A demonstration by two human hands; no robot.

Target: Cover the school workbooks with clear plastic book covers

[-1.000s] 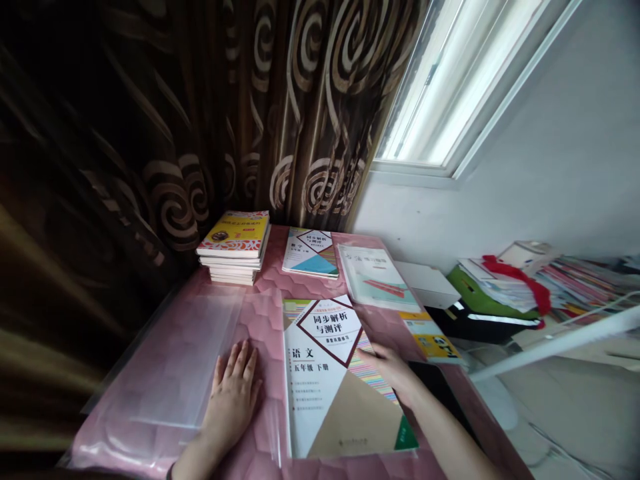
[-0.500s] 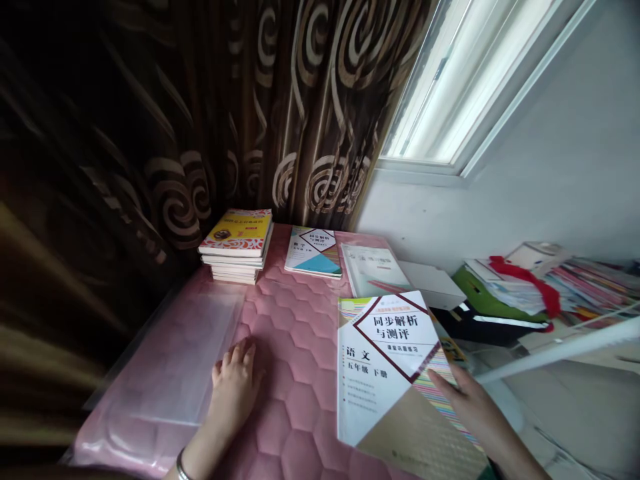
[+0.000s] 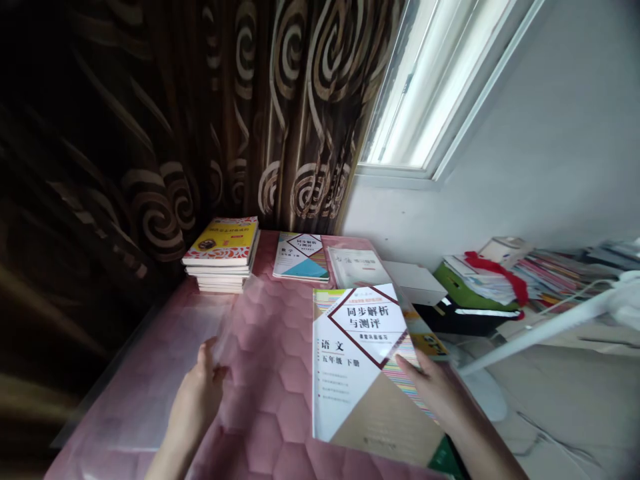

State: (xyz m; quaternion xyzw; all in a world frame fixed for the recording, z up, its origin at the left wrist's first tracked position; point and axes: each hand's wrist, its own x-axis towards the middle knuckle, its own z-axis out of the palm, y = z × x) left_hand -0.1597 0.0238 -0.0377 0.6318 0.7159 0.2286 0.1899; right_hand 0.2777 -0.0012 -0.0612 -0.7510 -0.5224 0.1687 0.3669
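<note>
My left hand is closed, thumb and fingers pinching the right edge of a clear plastic sheet that looks like a book cover. That edge is raised a little from the pink quilted surface, while the rest of the sheet lies flat at the left. On the right, my right hand grips the right edge of a white and tan workbook, thumb on its front cover and the other fingers hidden behind. The workbook's cover faces me, tilted up slightly.
A stack of books with a yellow cover on top stands at the back left. Behind the held workbook lie a blue and white workbook and a pale booklet. Papers and folders fill the right side, near a white lamp arm.
My left hand has gone from resting on the quilt to pinching and lifting the plastic sheet's edge. My right hand still holds the workbook; the whole view has shifted slightly.
</note>
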